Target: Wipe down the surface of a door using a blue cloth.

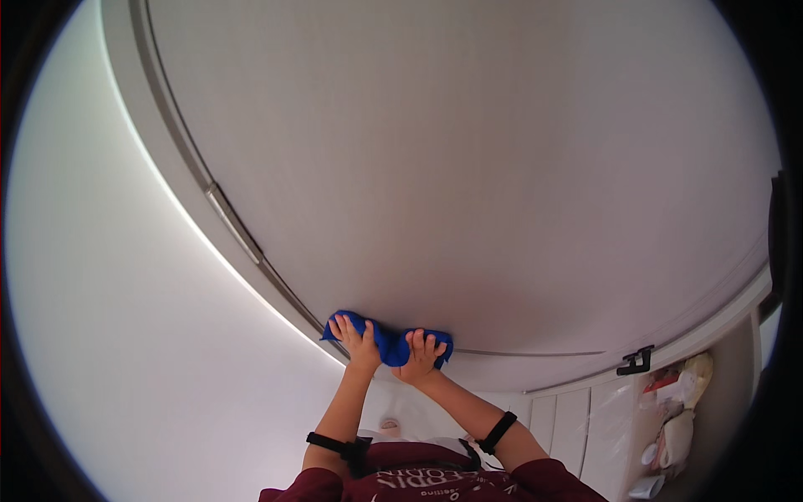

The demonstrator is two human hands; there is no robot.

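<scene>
A blue cloth [393,351] lies bunched against the lower part of a light grey door [439,188], as the head view shows it. My left hand [357,342] presses the cloth's left part near the door's hinged edge, fingers spread. On the cloth's right part rests my right hand [423,357], its fingers bent over the fabric. Between the hands the cloth sags in a fold. The palms and the cloth's underside are hidden.
A metal hinge [235,223] sits on the door's left edge, beside a white wall [125,282]. At the right are a black door handle [636,361], white cabinet fronts [558,420] and an open compartment holding several items, including a cream-coloured bag [677,439].
</scene>
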